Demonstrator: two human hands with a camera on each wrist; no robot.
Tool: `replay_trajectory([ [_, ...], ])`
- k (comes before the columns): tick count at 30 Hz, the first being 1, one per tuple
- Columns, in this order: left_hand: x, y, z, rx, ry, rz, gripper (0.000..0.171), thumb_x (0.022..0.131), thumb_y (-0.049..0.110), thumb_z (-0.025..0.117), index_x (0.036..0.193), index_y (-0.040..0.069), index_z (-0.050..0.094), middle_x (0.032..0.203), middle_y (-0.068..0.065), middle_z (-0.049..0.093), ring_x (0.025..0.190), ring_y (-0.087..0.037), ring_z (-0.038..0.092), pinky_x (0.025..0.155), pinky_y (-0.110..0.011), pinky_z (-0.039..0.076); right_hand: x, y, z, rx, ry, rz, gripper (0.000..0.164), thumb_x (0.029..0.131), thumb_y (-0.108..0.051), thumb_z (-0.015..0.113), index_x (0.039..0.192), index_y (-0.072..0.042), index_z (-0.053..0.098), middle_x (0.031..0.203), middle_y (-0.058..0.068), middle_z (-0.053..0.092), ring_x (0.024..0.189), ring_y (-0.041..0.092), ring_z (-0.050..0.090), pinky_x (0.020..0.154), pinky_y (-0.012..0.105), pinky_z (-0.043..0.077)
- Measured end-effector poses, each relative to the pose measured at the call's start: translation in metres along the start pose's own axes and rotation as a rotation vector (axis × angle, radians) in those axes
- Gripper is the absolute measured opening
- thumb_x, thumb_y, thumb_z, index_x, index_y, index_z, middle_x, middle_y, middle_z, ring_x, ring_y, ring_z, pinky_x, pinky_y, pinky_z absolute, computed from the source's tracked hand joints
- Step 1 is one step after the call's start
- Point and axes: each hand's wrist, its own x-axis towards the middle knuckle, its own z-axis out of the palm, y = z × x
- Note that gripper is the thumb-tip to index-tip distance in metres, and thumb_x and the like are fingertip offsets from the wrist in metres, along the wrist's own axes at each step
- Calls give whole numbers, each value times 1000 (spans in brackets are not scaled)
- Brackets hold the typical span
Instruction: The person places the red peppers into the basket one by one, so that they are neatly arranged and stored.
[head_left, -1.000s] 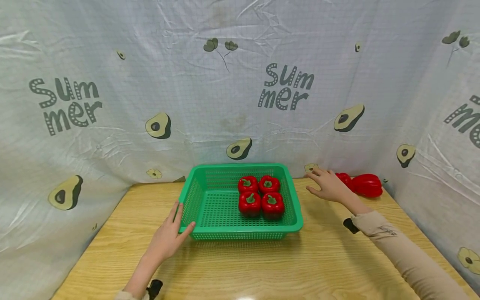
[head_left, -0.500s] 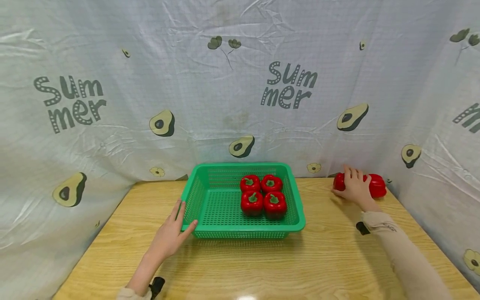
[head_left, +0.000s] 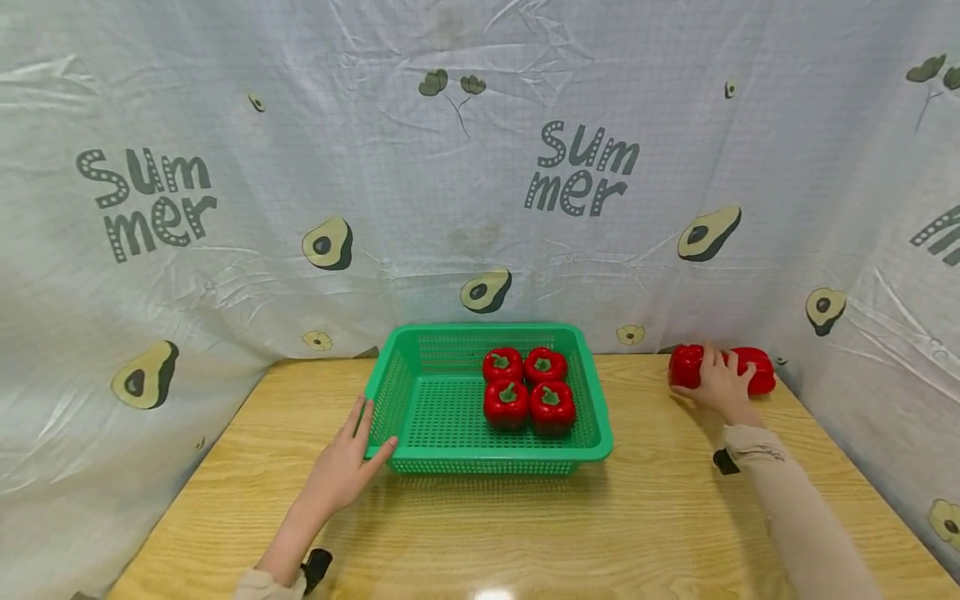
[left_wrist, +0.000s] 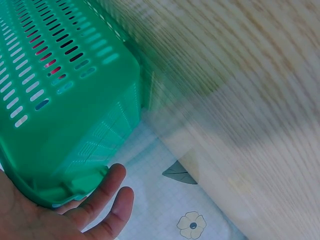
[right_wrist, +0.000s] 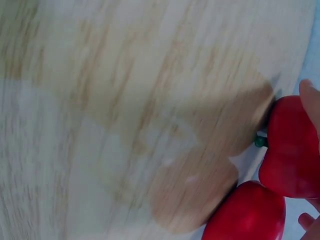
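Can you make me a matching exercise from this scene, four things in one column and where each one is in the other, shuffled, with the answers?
Things:
1. left hand
2. right hand
3. four red bell peppers
4. green basket

Places:
A. standing in the basket's right half, stems up
B. on a red bell pepper at the table's far right
C. at the basket's near left corner
D. in the middle of the wooden table, by the avocado-print backdrop

Pairs: 1-C, 2-B, 3-A, 4-D
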Motion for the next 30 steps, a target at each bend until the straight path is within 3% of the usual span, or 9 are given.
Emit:
replay_trajectory([
  [10, 0, 0, -1, -4, -3, 1, 75, 91, 47, 40, 141, -4, 16, 148, -23, 11, 121, -47, 37, 82, -53, 44, -5, 3, 8, 21, 18, -6, 85, 70, -26, 72, 127, 11, 20, 115, 39, 35, 108, 53, 22, 82, 72, 10],
  [20, 0, 0, -1, -17, -7, -7, 75, 91, 47, 40, 141, -3, 16, 148, -22, 11, 121, -47, 38, 77, -51, 46, -6, -3, 11, 50, 74, -115, 84, 63, -21, 78, 127, -3, 28, 114, 31, 32, 107, 50, 24, 78, 66, 15],
  [30, 0, 0, -2, -15, -7, -4, 75, 92, 47, 39, 141, -4, 15, 148, -22, 11, 121, -47, 37, 79, -52, 45, -9, -17, 3, 49, 133, -253, 86, 55, -14, 82, 128, -12, 36, 105, 30, 29, 90, 46, 36, 64, 52, 27],
])
